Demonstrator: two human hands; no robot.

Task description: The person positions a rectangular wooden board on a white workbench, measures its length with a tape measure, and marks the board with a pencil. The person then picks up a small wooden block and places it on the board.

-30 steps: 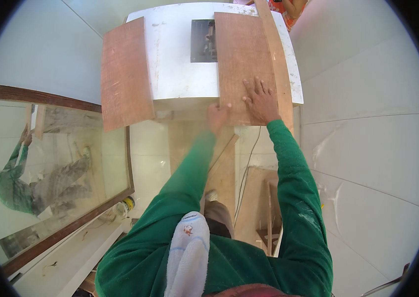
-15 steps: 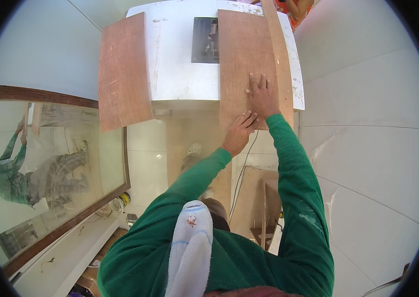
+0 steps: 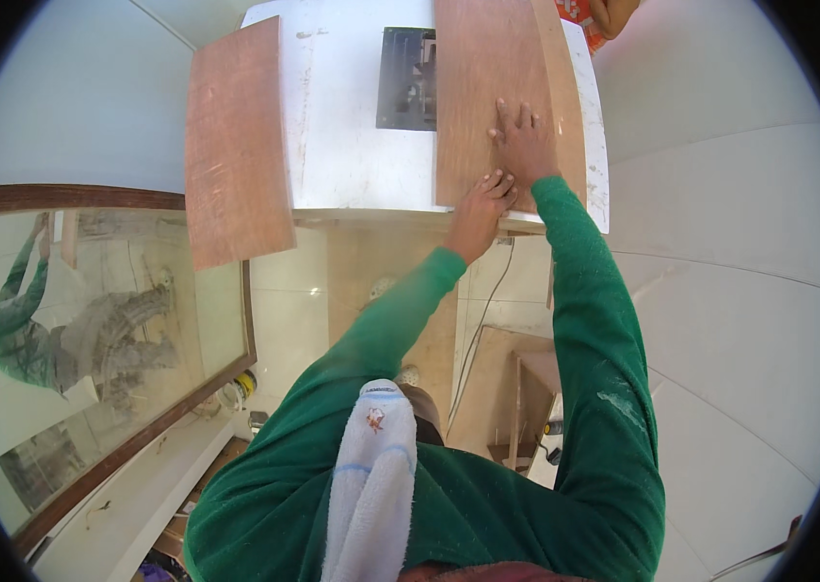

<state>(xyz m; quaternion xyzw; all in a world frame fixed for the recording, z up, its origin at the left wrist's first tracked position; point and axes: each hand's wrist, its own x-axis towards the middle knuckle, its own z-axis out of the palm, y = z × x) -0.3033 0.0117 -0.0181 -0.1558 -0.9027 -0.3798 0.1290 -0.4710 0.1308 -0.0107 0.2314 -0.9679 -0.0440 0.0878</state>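
A flat reddish-brown wooden board point(image 3: 473, 87) lies lengthwise on a white worktable point(image 3: 356, 165). My right hand point(image 3: 528, 153) presses on its top, palm down with fingers spread. Close behind it, my left hand point(image 3: 481, 210) rests at the board's near end, fingers stretched over the wood; its thumb is not clear. Along the board's right side runs a long wooden strip point(image 3: 568, 116). To the left, a dark metal plate point(image 3: 398, 82) with an opening is set in the tabletop, partly covered by the board; what is inside the opening is blurred.
Another brown board point(image 3: 238, 145) lies at the table's left, overhanging its near edge. A wood-framed mirror point(image 3: 218, 301) stands at left. Below are a cable point(image 3: 481, 335) and a wooden box point(image 3: 502, 369). Another person's arm point(image 3: 611, 15) shows at the far right, beyond the table.
Both hands and the board beneath them have slid away from me across the table. The board's near end, which overhung the edge, now lies about at it.
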